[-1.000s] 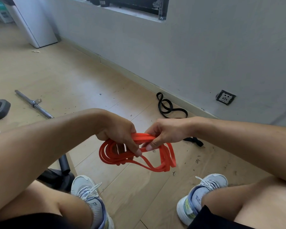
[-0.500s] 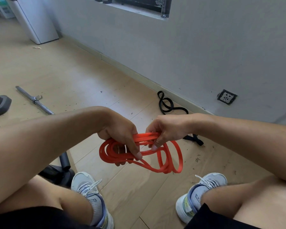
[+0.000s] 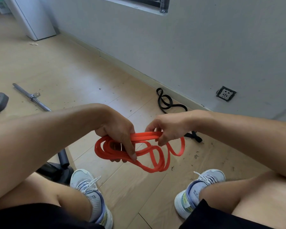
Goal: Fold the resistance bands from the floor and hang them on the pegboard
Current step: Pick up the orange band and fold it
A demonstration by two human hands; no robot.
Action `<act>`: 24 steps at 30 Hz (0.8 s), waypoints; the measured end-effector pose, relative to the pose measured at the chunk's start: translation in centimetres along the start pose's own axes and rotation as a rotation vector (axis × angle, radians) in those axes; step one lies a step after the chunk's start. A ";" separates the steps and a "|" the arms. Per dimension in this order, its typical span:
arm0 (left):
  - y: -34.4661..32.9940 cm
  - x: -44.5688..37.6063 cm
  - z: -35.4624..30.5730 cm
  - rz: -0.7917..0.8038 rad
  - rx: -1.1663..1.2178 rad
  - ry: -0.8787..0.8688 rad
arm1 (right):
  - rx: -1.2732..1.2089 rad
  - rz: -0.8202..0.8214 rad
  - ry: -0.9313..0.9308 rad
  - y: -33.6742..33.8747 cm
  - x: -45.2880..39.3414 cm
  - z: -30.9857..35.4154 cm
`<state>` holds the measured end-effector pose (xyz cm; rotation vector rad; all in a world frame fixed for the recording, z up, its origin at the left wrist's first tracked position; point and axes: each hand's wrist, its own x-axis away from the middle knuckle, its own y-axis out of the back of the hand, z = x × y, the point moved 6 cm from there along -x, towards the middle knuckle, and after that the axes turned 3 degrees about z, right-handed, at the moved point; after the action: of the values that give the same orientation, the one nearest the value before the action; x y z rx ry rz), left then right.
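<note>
Both hands point(image 3: 117, 131) point(image 3: 168, 128) grip orange band point(image 3: 145, 135) btwn knees, black band point(image 3: 165, 103) at baseboard.

I see my left hand point(image 3: 117, 131) gripping the coiled orange band point(image 3: 149, 152), while my right hand point(image 3: 168, 128) pinches its gathered strands. A black band point(image 3: 165, 103) lies on the wooden floor point(image 3: 73, 71) near the wall.

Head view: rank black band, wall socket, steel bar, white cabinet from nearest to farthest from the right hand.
1. Black band, on the floor by the baseboard, just beyond the right hand.
2. Wall socket, low on the wall, to the right.
3. Steel bar, on the floor far left.
4. White cabinet, back left corner.
</note>
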<state>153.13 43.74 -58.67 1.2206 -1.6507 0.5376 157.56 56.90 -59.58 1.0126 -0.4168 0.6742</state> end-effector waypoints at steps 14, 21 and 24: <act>0.4 0.0 0.4 -0.075 -0.029 -0.005 | -0.037 0.015 -0.002 -0.4 -0.5 -0.6; 1.4 0.7 -0.4 -0.176 0.061 -0.133 | -0.137 0.046 0.055 -1.6 -0.6 0.8; 2.4 1.4 -0.2 -0.250 0.098 -0.168 | -0.174 -0.009 0.072 -1.3 -0.6 1.0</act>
<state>151.10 44.23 -56.92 1.5551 -1.5934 0.3712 157.99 55.38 -60.36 0.8224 -0.4009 0.6530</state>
